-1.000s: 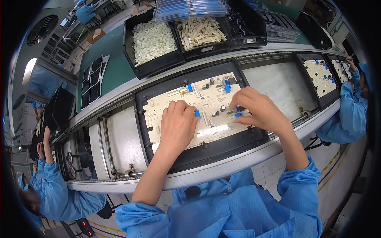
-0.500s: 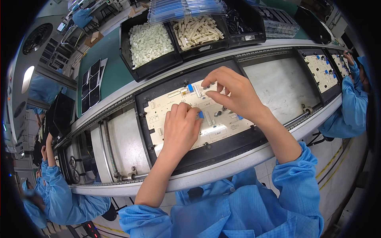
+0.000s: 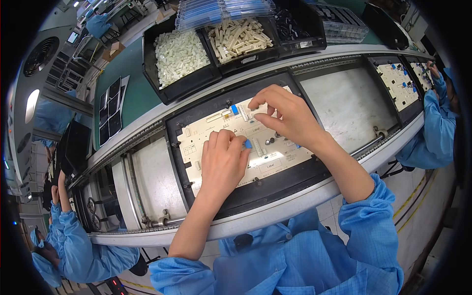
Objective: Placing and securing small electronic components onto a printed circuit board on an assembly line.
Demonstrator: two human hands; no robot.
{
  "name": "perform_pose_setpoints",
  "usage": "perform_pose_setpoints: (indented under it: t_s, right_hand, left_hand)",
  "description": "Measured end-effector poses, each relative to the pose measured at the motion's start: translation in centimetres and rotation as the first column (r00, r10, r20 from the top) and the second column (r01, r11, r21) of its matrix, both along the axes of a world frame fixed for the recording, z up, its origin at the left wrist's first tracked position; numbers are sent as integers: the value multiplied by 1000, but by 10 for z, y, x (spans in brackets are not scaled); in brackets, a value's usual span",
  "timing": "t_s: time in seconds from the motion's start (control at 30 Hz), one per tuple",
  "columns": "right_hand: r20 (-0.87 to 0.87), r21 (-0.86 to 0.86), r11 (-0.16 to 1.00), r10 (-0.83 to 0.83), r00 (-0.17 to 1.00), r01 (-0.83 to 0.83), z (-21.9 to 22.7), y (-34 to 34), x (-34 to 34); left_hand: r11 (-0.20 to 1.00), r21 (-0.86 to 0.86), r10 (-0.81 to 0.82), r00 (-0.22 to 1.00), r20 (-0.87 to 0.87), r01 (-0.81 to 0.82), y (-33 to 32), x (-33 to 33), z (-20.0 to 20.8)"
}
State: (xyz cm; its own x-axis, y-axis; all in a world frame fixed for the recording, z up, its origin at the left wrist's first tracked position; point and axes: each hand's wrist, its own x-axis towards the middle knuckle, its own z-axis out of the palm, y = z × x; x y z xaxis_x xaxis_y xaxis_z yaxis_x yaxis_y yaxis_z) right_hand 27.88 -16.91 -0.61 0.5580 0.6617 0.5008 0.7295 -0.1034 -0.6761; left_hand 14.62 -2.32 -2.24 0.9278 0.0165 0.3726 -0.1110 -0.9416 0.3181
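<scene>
In my head view, the printed circuit board [image 3: 280,152] lies in a black carrier frame [image 3: 290,180]. Over the board's left half, my left hand [image 3: 222,162] meets a blue component [image 3: 248,144]; I can't tell whether it's clamped. Over the board's upper right, my right hand [image 3: 290,114] keeps thumb and forefinger apart.

Left hand [image 3: 223,160], right hand [image 3: 290,115] hide parts of circuit board [image 3: 196,129]; clear trays [image 3: 223,14] cut by top edge.

Three circuit boards [image 3: 204,128], three black bins [image 3: 191,83]

Electronics factory: conveyor [image 3: 275,211], circuit board [image 3: 256,132], bins [image 3: 191,84] of likely connectors [image 3: 181,58].
</scene>
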Motion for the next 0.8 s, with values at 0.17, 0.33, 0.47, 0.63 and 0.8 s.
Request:
perform_pose_setpoints:
  t_s: [0.17, 0.33, 0.47, 0.63, 0.8]
  right_hand:
    - [-9, 9, 1000, 1, 1000, -1, 0, 0, 0]
    - [-16, 13, 1000, -10, 1000, 10, 2, -2, 0]
    - [-36, 13, 1000, -18, 999, 19, 3, -2, -2]
    - [-25, 0, 1000, -1, 1000, 1, 4, 1, -4]
    - [-45, -21, 1000, 18, 999, -19, 3, 3, -7]
  left_hand:
    - [999, -40, 10, 1000, -16, -11, 1, -1, 5]
    - [982, -35, 191, 968, 161, -188, 49, -10, 15]
    - [815, 115, 558, 823, 107, -568, 103, -38, 17]
    - [796, 36, 576, 736, -357, -605, 123, -50, 7]
    - [830, 5, 528, 784, -326, -557, 101, -35, 8]
